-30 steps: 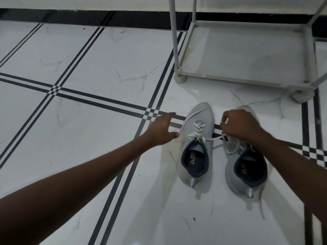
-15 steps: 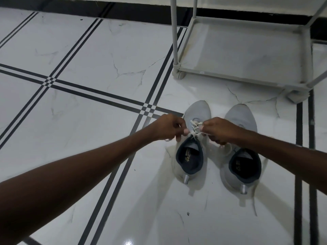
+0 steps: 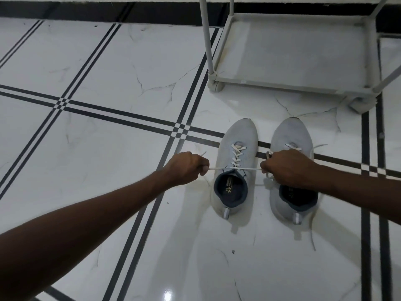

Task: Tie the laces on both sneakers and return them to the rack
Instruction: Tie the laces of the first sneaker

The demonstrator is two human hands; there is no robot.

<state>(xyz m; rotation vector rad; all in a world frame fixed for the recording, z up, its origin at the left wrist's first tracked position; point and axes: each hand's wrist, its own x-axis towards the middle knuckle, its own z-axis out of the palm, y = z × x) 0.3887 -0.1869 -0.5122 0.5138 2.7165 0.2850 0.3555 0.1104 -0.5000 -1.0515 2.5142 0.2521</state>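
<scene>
Two light grey sneakers with dark collars stand side by side on the floor, toes pointing away. On the left sneaker [image 3: 236, 146] a white lace [image 3: 238, 169] is stretched taut straight across the top of the tongue. My left hand [image 3: 186, 168] grips one lace end to the left of the shoe. My right hand [image 3: 288, 168] grips the other end and covers the middle of the right sneaker [image 3: 290, 133], whose loose laces trail out to the right.
A pale grey shoe rack [image 3: 282, 83] with thin posts stands just beyond the sneakers' toes, its bottom shelf bare. The floor [image 3: 108, 148] is glossy white marble tile with dark stripe lines; a black skirting runs along the far wall.
My hands were together over the left sneaker's tongue half a second ago. They have now pulled apart sideways, drawing the lace tight across the shoe.
</scene>
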